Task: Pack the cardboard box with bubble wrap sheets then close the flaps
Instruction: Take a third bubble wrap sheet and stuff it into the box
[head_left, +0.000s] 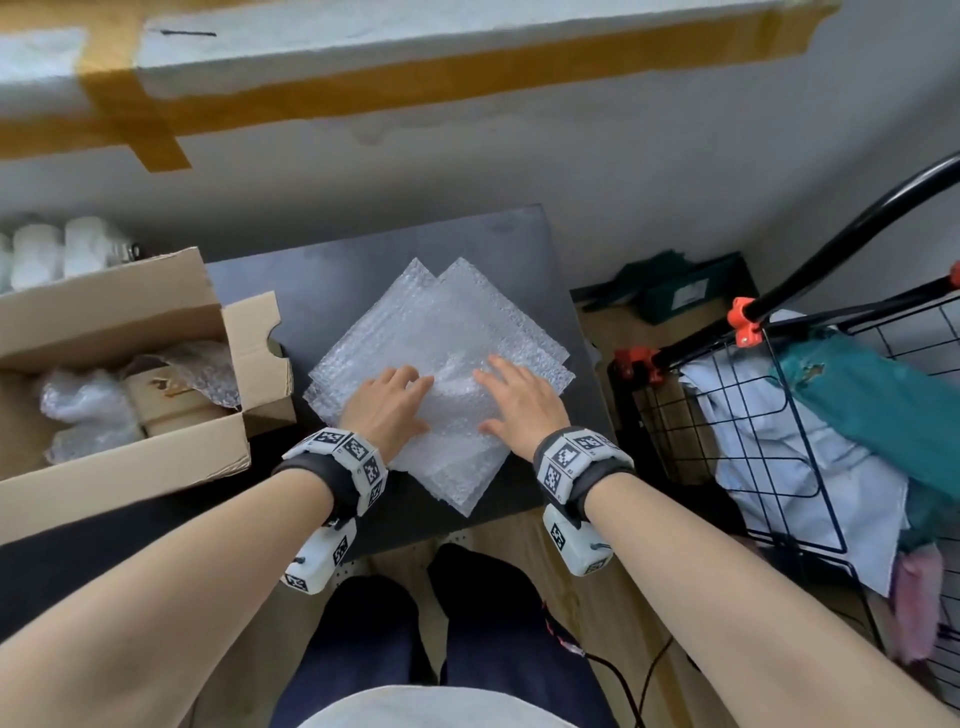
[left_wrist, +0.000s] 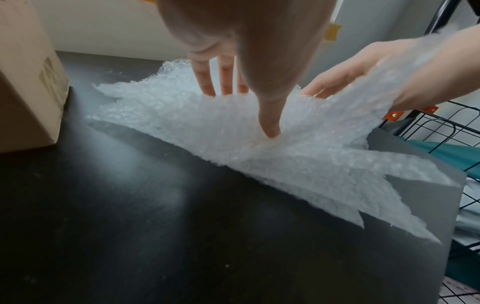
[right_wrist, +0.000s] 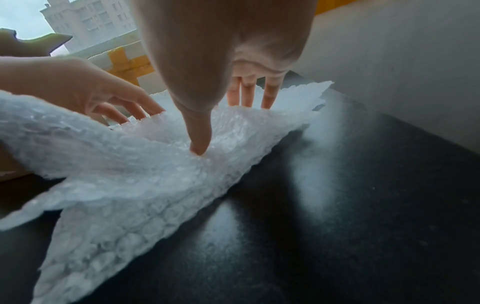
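Both hands lay flat, fingers spread: our left hand (head_left: 390, 400) and right hand (head_left: 519, 402) pressed the bubble wrap sheets (head_left: 441, 332) on the dark table (head_left: 322, 280), probably to gather them, right of the open cardboard box (head_left: 156, 452).
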